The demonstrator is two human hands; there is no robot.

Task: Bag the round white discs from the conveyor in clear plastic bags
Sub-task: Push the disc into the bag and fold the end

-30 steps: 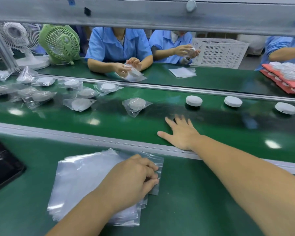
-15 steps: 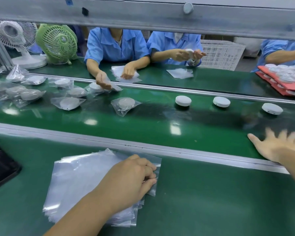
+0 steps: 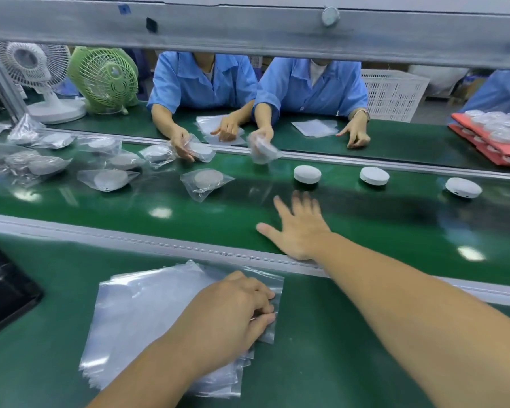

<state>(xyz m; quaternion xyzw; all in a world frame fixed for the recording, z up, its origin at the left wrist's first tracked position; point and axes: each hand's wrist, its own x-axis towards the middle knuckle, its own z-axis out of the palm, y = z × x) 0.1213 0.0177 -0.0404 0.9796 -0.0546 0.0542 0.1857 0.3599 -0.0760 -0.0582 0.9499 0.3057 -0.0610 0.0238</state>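
Observation:
Three bare round white discs sit on the green conveyor belt (image 3: 189, 219): the nearest disc (image 3: 307, 174), a second disc (image 3: 374, 175) and a third disc (image 3: 463, 187) to the right. My right hand (image 3: 296, 228) stretches over the belt with fingers spread, its fingertips a short way in front of the nearest disc, holding nothing. My left hand (image 3: 233, 315) lies on a stack of clear plastic bags (image 3: 147, 313) on the near table, fingers curled and pinching the top bag's right edge.
Several bagged discs (image 3: 206, 179) lie on the belt's left half. Across the belt, two people in blue shirts handle bags. Two fans (image 3: 103, 78) stand far left, a white crate (image 3: 392, 94) far right, red trays of bagged discs (image 3: 495, 134) at right, a black tray (image 3: 3, 290) at near left.
My right hand swung from the far right back left over the belt, toward the nearest disc. The discs drifted left with the belt. My left hand stayed on the bag stack.

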